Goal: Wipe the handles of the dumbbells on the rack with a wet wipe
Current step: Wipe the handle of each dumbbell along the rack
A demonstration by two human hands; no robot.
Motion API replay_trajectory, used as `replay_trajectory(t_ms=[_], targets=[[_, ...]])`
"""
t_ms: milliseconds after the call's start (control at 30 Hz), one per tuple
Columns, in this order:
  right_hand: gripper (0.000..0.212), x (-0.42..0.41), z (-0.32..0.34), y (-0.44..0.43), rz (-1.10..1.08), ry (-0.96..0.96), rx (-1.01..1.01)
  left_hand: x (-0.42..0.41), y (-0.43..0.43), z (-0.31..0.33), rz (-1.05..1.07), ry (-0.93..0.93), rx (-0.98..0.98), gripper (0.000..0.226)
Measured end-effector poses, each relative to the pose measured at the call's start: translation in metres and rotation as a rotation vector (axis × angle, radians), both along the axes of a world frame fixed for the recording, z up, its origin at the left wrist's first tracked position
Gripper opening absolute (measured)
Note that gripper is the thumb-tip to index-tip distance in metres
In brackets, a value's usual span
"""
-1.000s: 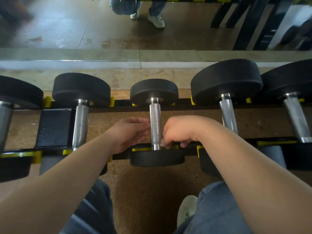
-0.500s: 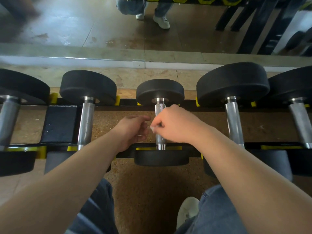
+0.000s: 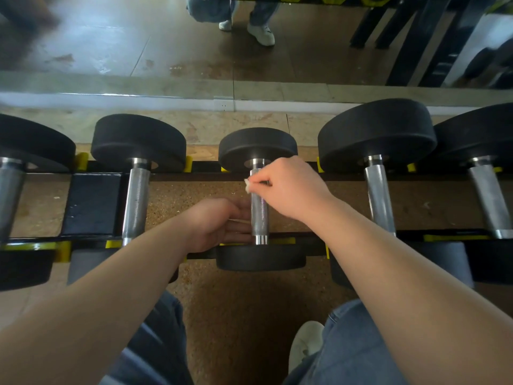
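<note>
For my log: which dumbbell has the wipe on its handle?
The middle dumbbell, the smallest one: the right hand pinches the wipe against its handle.

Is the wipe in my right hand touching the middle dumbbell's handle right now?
Touching. The head view shows the right hand wrapping the wet wipe against the far end of the handle.

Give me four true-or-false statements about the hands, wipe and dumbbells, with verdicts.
1. The right hand pinches the wipe at the far end of the middle handle. True.
2. Both hands pinch the wipe. False: only the right does; the left hand is by the handle's near end.
3. The middle dumbbell is the smallest in view. True.
4. The middle dumbbell is lifted off its support. False: it lies across the rack.
</note>
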State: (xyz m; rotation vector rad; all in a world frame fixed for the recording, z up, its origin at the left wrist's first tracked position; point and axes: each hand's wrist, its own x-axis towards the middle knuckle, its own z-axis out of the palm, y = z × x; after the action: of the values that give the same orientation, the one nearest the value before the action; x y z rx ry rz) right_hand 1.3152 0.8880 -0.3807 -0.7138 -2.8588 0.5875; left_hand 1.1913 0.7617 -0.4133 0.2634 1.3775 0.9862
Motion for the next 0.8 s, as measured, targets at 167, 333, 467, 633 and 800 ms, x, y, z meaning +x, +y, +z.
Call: replay_trajectory(t_ms=[167, 333, 467, 633, 800], targets=[[0.020, 0.005, 0.008, -0.005, 0.200, -0.271, -0.218, -0.005, -0.003, 0.002, 0.130, -0.058, 0.091, 0.039], [0.022, 0.019, 0.023, 0.010, 0.091, -0.290, -0.381, -0.005, -0.001, 0.002, 0.139, -0.063, 0.120, 0.039], [0.025, 0.012, 0.013, 0.017, -0.231, 0.109, -0.359, -0.003, -0.001, 0.003, 0.114, -0.057, 0.103, 0.038], [0.009, 0.016, 0.011, -0.001, -0.030, -0.114, -0.305, -0.001, -0.002, 0.007, 0.010, -0.017, 0.058, 0.035], [0.008, 0.025, 0.012, -0.010, 0.017, -0.266, -0.432, -0.001, -0.002, 0.005, 0.025, -0.022, 0.045, 0.035]])
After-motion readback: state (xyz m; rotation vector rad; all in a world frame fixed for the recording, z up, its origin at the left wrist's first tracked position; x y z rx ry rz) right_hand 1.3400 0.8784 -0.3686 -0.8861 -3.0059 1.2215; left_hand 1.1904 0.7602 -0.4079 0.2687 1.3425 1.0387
